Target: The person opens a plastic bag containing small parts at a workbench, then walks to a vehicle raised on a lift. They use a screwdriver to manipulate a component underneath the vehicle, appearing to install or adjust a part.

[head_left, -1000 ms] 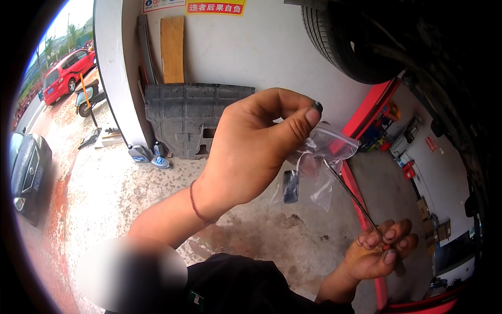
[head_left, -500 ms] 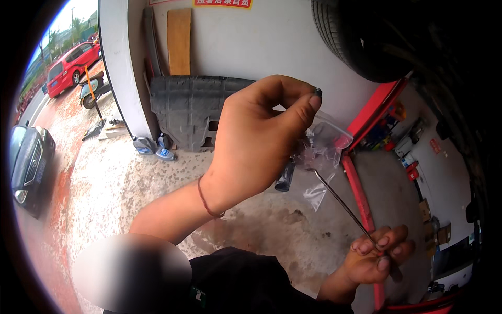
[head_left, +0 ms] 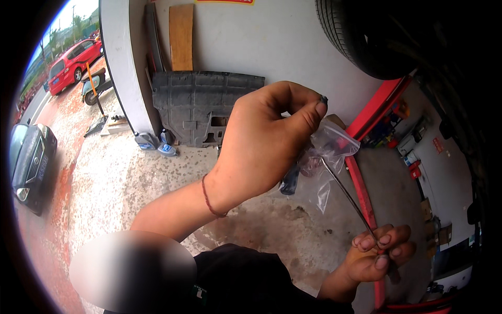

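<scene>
My left hand is raised in the middle, its thumb and forefinger pinching a small black piece whose kind I cannot make out. A clear plastic bag hangs behind that hand; the fingers on its far side are hidden. Below the palm shows the end of a dark, tube-like thing. Lower right, my right hand is closed around a slim metal rod-like tool. The tool slants up to the left, its tip against or just in front of the bag; contact cannot be told.
A car tyre and dark underbody hang overhead at the right. Beneath them runs a red lift arm and post. A black undertray panel leans on the wall beside a brown board. Blue-grey jugs stand by the pillar.
The view has shifted slightly. My left hand appears a little lower and farther right, with the bag. The tool's tip sits slightly higher and to the right. Both grips look the same.
</scene>
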A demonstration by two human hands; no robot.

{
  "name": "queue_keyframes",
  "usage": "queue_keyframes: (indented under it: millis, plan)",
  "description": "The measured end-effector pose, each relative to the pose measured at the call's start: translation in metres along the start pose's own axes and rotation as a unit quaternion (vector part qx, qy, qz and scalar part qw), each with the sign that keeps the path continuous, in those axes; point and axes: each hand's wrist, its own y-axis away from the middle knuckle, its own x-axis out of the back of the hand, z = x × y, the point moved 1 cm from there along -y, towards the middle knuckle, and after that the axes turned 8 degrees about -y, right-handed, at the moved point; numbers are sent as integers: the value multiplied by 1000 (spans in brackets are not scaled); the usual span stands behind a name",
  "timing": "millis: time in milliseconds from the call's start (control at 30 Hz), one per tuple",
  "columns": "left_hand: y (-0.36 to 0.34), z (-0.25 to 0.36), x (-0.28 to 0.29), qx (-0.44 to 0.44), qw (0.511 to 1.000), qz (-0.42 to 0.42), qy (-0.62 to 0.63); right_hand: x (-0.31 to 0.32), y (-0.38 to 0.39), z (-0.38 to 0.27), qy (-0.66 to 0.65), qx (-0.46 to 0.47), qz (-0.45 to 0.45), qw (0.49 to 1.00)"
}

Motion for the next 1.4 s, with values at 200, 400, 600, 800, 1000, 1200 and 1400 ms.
queue_keyframes:
  millis: [200, 400, 600, 800, 1000, 1200, 1400]
  plan:
    - [-1, -3, 1, -9, 1000, -11, -4, 11, -2, 5, -50, -7, -48, 998]
    - [-4, -2, -2, -13, 998, -54, 41, 23, -14, 10, -253, -22, -105, 961]
    - [5, -10, -1, -147, 984, -98, 8, 15, -27, 5, -344, -72, -62, 934]
    - [10, -6, -2, -151, 982, -114, 19, 15, -27, 7, -322, -57, -71, 942]
    - [15, -5, 1, -126, 982, -126, 61, 16, -20, 9, -292, -50, -66, 953]
    - [16, -1, 0, -56, 981, -142, 119, 14, -13, 8, -240, -28, -46, 969]
    - [17, 2, 2, -32, 979, -141, 141, 10, -6, 4, -214, -48, -37, 975]
